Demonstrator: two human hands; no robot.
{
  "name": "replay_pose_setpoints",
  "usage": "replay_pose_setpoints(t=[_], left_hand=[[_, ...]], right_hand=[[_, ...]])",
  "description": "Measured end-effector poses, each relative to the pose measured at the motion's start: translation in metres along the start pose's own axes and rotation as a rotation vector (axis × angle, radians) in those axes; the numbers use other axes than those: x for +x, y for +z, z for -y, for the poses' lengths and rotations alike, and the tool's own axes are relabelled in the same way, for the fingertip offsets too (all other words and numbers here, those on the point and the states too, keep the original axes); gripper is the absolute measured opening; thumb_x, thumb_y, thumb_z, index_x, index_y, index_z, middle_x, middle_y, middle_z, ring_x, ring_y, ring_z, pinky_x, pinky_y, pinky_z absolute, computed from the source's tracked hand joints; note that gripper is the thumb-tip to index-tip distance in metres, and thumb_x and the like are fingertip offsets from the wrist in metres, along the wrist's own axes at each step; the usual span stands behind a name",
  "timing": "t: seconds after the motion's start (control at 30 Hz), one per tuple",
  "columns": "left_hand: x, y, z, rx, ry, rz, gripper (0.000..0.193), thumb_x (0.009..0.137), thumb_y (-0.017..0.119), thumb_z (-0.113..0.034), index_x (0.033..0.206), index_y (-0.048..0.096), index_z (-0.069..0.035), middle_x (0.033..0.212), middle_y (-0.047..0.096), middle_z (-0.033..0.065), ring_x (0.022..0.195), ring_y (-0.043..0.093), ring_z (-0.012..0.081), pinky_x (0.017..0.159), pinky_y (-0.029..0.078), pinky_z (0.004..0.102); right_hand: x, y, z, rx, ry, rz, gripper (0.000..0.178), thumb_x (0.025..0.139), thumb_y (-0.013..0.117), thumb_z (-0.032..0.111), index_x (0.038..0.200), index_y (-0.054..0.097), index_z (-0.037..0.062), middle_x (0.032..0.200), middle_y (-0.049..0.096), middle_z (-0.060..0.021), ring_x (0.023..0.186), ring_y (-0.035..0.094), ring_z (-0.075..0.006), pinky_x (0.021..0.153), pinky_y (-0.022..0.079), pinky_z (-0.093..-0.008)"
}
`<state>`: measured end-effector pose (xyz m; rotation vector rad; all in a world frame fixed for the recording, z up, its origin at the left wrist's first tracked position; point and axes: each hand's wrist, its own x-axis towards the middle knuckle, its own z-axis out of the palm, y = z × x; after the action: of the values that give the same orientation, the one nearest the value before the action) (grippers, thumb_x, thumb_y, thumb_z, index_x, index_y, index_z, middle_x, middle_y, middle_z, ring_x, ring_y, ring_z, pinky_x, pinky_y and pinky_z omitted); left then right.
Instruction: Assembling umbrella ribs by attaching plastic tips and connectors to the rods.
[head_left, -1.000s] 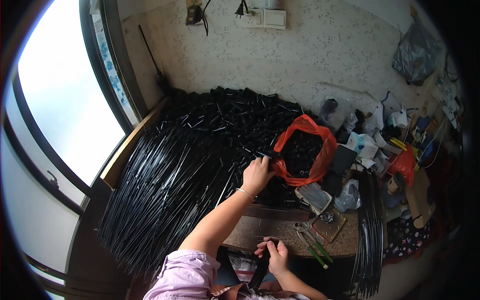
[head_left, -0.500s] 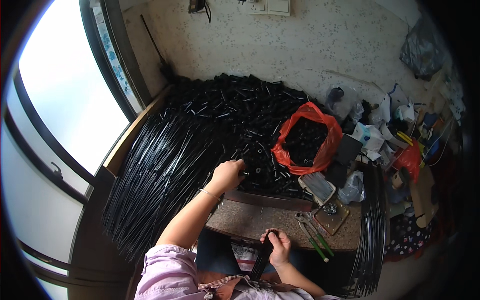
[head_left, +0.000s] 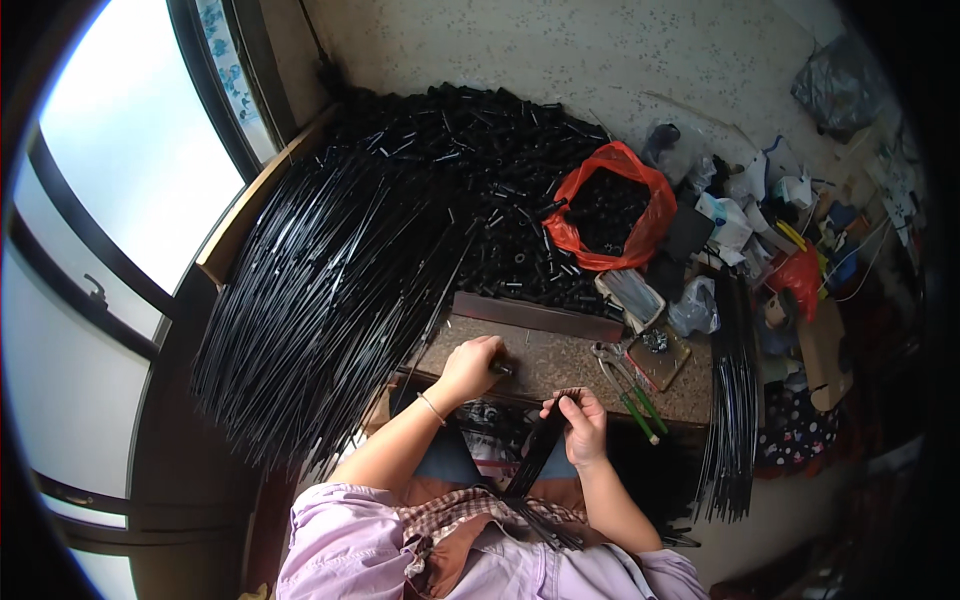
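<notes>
My left hand [head_left: 474, 368], with a bracelet on its wrist, is closed round a short black tube [head_left: 503, 368] above the near part of the brown worktop [head_left: 560, 350]. To its right and a little nearer, my right hand [head_left: 583, 425] grips the upper end of a bundle of thin black rods [head_left: 540, 447]. The bundle's lower end fans out over my lap. Beyond the left hand spreads a large heap of short black tubes [head_left: 490, 235]. Many long black rods [head_left: 300, 290] lie in a thick pile at the left.
A red plastic bag [head_left: 655, 225] of small black parts stands open on the heap. Green-handled pliers [head_left: 628, 392], a tray of small metal bits [head_left: 660, 360] and a box of thin pins [head_left: 632, 297] lie at the right. More rods [head_left: 733, 400] hang over the right edge. A low strip [head_left: 535, 317] borders the heap.
My left hand has drawn back from the heap towards me with a black tube. The right hand still grips the rods, now a little farther forward and right. The view has tilted down.
</notes>
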<state>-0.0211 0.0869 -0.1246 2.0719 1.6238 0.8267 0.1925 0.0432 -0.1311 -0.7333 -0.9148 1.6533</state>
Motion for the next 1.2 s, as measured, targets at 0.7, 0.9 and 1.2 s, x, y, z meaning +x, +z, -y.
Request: replay_pose_setpoints(t=[0.7,0.9,1.2], left_hand=[[-0.089,0.008,-0.040,-1.940,-0.450,0.179,0.023,0.078,0.061,0.003,0.101,0.057,0.002,0.090,0.063,0.0098,0.079,0.062,0.0156,0.071,0.053,0.0241],[-0.077,0.004,-0.046,-2.002,-0.442,0.168,0.021,0.081,0.057,0.002,0.102,0.055,0.003,0.095,0.061,0.0124,0.078,0.062,0.0167,0.070,0.053,0.0240],[-0.062,0.001,-0.049,-1.846,-0.356,0.161,0.022,0.078,0.062,0.000,0.099,0.057,0.004,0.095,0.060,0.0101,0.080,0.058,0.0165,0.076,0.049,0.0251]], right_hand=[[-0.025,0.038,-0.007,-0.002,0.035,0.008,0.012,0.086,0.057,0.011,0.094,0.052,0.0039,0.087,0.056,-0.0022,0.079,0.053,-0.0098,0.076,0.041,-0.0220],[-0.029,0.050,-0.011,-0.007,-0.114,-0.059,0.019,0.084,0.060,0.007,0.098,0.047,0.0057,0.090,0.051,0.0001,0.084,0.049,-0.0073,0.078,0.039,-0.0204],[-0.025,0.047,-0.014,0.043,-0.060,-0.024,0.019,0.084,0.060,0.007,0.098,0.046,0.0052,0.089,0.051,0.0002,0.082,0.048,-0.0068,0.078,0.038,-0.0203]])
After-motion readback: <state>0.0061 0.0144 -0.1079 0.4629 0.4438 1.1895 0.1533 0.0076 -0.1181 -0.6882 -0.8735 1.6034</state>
